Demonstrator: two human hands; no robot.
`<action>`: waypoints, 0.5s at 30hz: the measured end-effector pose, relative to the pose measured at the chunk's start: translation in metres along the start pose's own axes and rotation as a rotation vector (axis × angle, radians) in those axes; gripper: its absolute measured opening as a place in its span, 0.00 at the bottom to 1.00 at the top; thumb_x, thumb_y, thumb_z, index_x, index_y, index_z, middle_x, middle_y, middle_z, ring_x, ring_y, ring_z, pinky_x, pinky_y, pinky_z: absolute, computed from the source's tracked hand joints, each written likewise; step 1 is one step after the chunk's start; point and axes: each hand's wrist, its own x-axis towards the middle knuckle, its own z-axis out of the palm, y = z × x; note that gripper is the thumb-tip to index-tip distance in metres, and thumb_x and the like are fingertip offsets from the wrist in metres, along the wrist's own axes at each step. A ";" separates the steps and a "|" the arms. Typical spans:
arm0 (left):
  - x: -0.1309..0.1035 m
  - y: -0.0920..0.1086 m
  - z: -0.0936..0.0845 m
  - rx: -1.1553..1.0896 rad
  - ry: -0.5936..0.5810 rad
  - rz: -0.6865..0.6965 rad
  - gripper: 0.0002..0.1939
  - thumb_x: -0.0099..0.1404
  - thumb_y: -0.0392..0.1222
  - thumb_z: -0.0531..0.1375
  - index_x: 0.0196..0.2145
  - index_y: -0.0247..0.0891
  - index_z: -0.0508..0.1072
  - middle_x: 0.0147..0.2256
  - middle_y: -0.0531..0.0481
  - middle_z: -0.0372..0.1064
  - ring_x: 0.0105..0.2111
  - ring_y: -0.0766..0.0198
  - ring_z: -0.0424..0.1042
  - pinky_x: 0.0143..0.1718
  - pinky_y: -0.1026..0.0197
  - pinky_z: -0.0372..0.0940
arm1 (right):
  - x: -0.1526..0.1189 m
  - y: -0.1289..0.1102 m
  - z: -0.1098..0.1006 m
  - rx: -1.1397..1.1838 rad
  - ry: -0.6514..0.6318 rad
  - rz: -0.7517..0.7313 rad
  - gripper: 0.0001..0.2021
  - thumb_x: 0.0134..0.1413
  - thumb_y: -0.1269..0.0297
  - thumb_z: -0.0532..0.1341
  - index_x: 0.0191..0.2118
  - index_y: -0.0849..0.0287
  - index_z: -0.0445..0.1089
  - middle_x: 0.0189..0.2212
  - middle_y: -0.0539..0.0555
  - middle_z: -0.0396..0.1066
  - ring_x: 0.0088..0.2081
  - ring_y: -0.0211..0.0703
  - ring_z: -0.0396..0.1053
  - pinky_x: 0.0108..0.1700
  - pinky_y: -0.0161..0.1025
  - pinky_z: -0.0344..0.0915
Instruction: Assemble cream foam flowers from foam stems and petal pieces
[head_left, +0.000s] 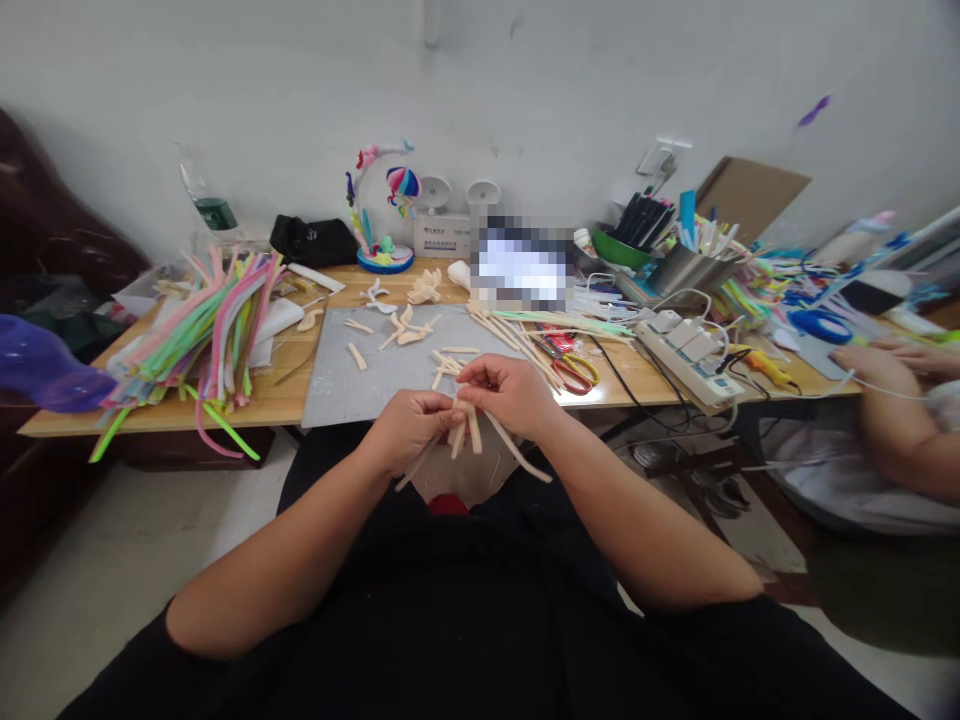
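Just in front of the table edge, over my lap, my left hand (pixel 411 428) and my right hand (pixel 511 396) meet at a small bunch of cream pipe cleaners (pixel 474 432). My left thumb and fingers pinch the bunch from the left. On the other side, my right fingertips are closed on its top, and one long stem hangs below that hand. The exact join between the fingers is hidden. Behind them on a grey mat (pixel 330 370) lie short cream pieces (pixel 357 356), bent petal-like shapes (pixel 409 328) and long cream stems (pixel 517 335).
A thick pile of coloured pipe cleaners (pixel 217 330) hangs over the table's left edge. Red and yellow-handled scissors (pixel 577 374), a power strip (pixel 690 360) and a blurred screen (pixel 521 265) stand right of centre. A co-worker's arm (pixel 892 410) rests at far right.
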 end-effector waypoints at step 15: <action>0.005 -0.015 0.008 -0.023 0.131 0.034 0.12 0.52 0.45 0.58 0.20 0.34 0.67 0.13 0.55 0.61 0.13 0.73 0.58 0.15 0.69 0.52 | -0.014 0.019 0.014 -0.045 0.046 0.084 0.11 0.47 0.59 0.56 0.21 0.61 0.64 0.16 0.46 0.59 0.21 0.31 0.55 0.23 0.30 0.53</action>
